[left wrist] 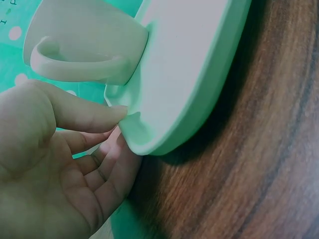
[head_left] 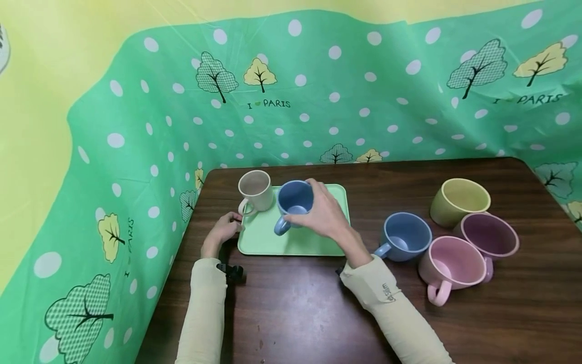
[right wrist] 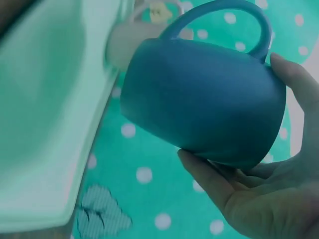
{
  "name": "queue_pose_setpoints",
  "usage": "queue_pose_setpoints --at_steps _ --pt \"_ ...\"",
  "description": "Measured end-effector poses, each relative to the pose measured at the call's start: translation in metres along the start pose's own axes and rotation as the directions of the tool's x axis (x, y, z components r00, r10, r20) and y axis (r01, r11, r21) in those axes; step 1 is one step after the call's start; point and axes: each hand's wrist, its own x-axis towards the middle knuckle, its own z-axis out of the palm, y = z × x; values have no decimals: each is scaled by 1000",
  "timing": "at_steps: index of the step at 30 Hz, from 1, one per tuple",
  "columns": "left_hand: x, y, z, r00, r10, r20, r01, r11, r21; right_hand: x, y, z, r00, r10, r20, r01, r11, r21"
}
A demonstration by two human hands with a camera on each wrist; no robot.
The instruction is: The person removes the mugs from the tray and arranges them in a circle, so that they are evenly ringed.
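A light green tray (head_left: pixel 295 245) lies on the brown table. On its left end stands a pale beige mug (head_left: pixel 256 189), its handle toward the front left. My left hand (head_left: pixel 224 230) pinches the tray's left rim between thumb and fingers, just below that mug's handle; the left wrist view shows the thumb (left wrist: pixel 94 117) on top of the rim. My right hand (head_left: pixel 325 210) holds a blue mug (head_left: pixel 294 197) by its sides near the top. In the right wrist view this mug (right wrist: pixel 204 99) hangs above the tray, apart from it.
Right of the tray, another blue mug (head_left: pixel 406 236) stands close to a pink mug (head_left: pixel 452 263), a purple mug (head_left: pixel 488 234) and a yellow-green mug (head_left: pixel 459 202). A green dotted cloth (head_left: pixel 318 76) hangs behind the table and along its left side.
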Motion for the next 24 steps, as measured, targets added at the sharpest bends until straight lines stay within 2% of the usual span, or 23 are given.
queue_pose_setpoints --at_steps 6,15,24 --pt "0 -1 0 1000 3 2 -3 1000 -3 0 15 -31 993 107 -40 -108 993 -37" --pt "-1 1 0 1000 -8 8 8 1000 -1 -6 45 -63 970 227 -87 -235 967 -98" --pt "-1 2 -2 1000 -7 15 7 1000 3 -13 61 -87 922 371 -113 -384 916 -117"
